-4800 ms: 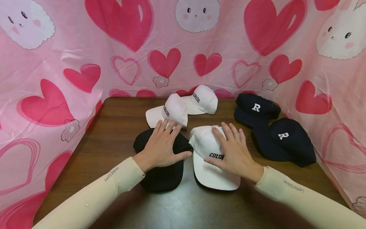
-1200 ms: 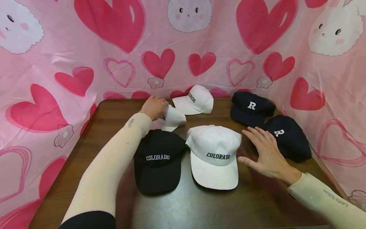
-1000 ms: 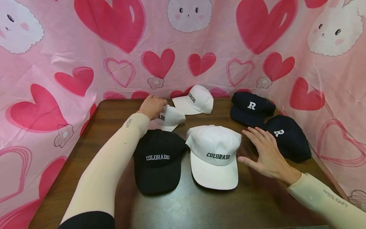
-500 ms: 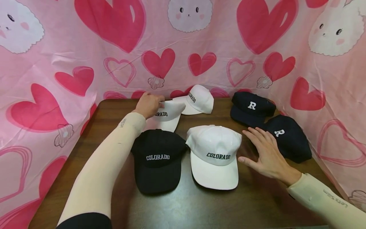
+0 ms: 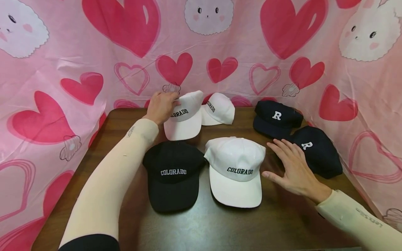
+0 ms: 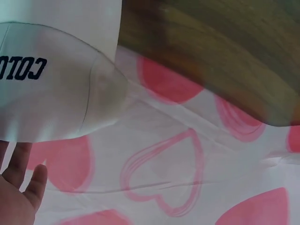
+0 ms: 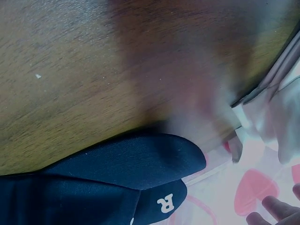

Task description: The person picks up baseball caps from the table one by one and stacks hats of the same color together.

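Observation:
My left hand (image 5: 160,107) grips a white baseball cap (image 5: 183,122) at its crown, above the back left of the table. The cap's brim points down toward me, and the hand partly covers its black COLORADO lettering. In the left wrist view, fingers (image 6: 19,164) pass behind the white crown (image 6: 61,101). My right hand (image 5: 293,172) has its fingers spread and holds nothing, between the front white cap (image 5: 235,188) and the nearer navy cap (image 5: 320,153) with a white R. A black COLORADO cap (image 5: 172,191) lies beside the front white cap.
Another white cap (image 5: 221,109) sits at the back, partly overlapped by the held one. A second navy R cap (image 5: 267,113) lies at the back right, against the nearer one. Pink heart-print cloth (image 5: 201,45) hangs around the wooden table (image 5: 176,230).
My left hand has raised the white cap and turned its brim from the left toward me. Earlier, both hands were over the two front caps; the right has since moved right and stayed still.

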Tool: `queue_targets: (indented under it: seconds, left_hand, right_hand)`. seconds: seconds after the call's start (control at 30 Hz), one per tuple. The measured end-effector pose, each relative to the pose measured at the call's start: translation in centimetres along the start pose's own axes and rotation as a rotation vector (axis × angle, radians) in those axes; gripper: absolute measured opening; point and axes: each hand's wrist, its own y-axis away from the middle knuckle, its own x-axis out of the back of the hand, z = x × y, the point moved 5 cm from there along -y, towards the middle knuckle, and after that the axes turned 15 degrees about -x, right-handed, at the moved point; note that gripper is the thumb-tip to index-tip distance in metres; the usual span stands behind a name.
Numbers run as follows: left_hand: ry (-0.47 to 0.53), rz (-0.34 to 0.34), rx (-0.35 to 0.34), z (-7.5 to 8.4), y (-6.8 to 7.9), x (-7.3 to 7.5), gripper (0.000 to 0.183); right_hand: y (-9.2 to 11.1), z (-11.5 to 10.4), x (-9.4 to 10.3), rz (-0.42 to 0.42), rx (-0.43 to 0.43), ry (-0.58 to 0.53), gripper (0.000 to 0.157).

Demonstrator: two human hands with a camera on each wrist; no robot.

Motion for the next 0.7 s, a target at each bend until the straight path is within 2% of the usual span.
queue_targets:
  seconds: [0.27, 0.37, 0.6, 0.7]
  left_hand:
    - [0.021, 0.048, -0.034, 1.3, -1.3, 1.8, 0.023]
    - [0.029, 0.038, -0.037, 2.2, -1.9, 2.4, 0.023]
    - [0.042, -0.025, 0.015, 4.7, -3.4, 3.7, 0.023]
    - [0.037, -0.033, 0.011, 5.7, -3.9, 4.0, 0.021]
  right_hand:
    - [0.0, 0.5, 0.0, -0.006, 0.000, 0.030, 0.096]
    - [0.1, 0.6, 0.0, -0.007, 0.000, 0.038, 0.096]
    - [0.2, 1.0, 0.0, -0.007, 0.009, 0.035, 0.095]
    - [0.3, 1.0, 0.1, -0.004, 0.011, 0.033, 0.094]
